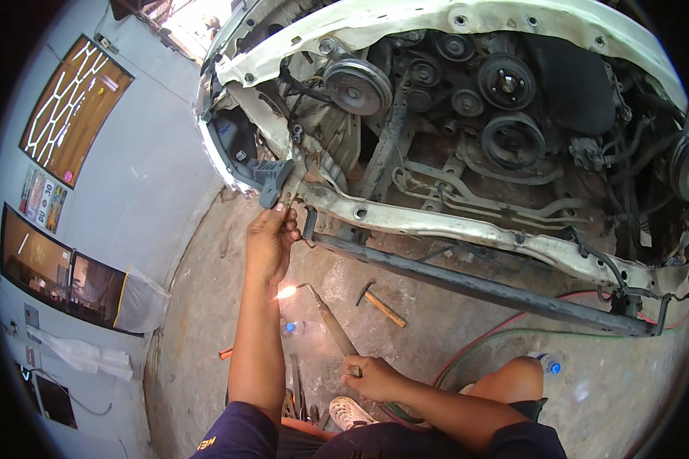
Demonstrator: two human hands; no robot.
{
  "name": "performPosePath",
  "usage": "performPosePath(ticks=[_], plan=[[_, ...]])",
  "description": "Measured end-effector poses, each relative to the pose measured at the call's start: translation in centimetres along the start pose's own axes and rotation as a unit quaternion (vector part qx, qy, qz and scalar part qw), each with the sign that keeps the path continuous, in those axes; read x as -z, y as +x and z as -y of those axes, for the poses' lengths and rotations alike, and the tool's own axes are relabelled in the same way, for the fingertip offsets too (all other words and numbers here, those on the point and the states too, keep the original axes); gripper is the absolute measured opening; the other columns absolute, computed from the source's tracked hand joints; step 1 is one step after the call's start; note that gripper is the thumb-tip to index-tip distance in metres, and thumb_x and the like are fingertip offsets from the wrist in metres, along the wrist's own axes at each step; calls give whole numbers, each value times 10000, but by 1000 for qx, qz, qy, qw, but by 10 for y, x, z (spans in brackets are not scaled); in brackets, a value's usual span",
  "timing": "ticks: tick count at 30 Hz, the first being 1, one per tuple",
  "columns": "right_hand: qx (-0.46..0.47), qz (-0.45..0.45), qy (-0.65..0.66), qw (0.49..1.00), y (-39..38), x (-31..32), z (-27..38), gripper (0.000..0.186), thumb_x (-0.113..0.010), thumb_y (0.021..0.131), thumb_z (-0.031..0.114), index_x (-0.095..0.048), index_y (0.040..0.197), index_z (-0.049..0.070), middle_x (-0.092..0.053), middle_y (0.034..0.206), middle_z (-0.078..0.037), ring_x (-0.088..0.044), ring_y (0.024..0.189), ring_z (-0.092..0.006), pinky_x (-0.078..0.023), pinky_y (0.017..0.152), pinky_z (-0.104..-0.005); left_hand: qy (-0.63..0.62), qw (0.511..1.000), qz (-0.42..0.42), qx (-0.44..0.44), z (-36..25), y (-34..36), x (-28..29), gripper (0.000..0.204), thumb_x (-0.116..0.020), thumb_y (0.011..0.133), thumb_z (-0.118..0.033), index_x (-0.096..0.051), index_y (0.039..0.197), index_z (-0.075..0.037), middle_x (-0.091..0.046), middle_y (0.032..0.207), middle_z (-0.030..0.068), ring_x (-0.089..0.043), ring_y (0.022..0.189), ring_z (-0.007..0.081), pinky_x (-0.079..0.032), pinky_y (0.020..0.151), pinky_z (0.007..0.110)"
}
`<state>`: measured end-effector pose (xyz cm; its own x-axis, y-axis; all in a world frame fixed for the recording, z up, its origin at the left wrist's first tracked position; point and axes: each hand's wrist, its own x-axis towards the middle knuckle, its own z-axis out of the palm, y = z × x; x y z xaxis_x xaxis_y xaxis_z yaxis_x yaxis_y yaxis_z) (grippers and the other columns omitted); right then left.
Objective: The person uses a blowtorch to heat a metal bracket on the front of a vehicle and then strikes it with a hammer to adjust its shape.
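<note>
My left hand (271, 229) reaches up to the front left corner of a stripped car. Its fingers are closed in a pinch at the lower end of a dark grey bracket (274, 182), beside the pale metal front panel (429, 227). Wrapped in my right hand (375, 377) is the handle of a gas welding torch (332, 325). The torch slants up and left to a bent nozzle, where a bright flame (285, 292) burns. In this view the flame appears right beside my left forearm; the distance between them is hard to judge.
The engine bay shows pulleys (511, 141) and pipes. A dark crossbar (467, 277) runs below the front panel. On the concrete floor lie a hammer (383, 304), red and green hoses (475, 344) and a bottle with a blue cap (549, 365). A grey wall (142, 115) stands left.
</note>
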<state>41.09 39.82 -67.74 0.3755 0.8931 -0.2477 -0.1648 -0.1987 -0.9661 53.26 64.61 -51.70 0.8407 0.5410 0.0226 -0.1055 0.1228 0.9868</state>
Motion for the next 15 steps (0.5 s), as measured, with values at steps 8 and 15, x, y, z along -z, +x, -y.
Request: performPosePath(ticks=[8, 15], plan=[[13, -7, 27, 1000, -2, -4, -1, 184, -703, 997, 203, -582, 951, 72, -621, 701, -26, -638, 546, -127, -498, 505, -330, -31, 999, 11, 8, -1, 1, 6, 157, -640, 1047, -165, -683, 1047, -13, -655, 906, 49, -550, 754, 116, -468, 627, 265], [-22, -4, 12, 1000, -3, 1, 0, 239, -750, 924, 270, -624, 967, 72, -697, 817, -161, -704, 755, -315, -528, 693, -432, -56, 998, -5, 6, 1, -1, -1, 119, -667, 1020, -136, -675, 1004, -19, -647, 885, 46, -543, 735, 115, -448, 613, 258]])
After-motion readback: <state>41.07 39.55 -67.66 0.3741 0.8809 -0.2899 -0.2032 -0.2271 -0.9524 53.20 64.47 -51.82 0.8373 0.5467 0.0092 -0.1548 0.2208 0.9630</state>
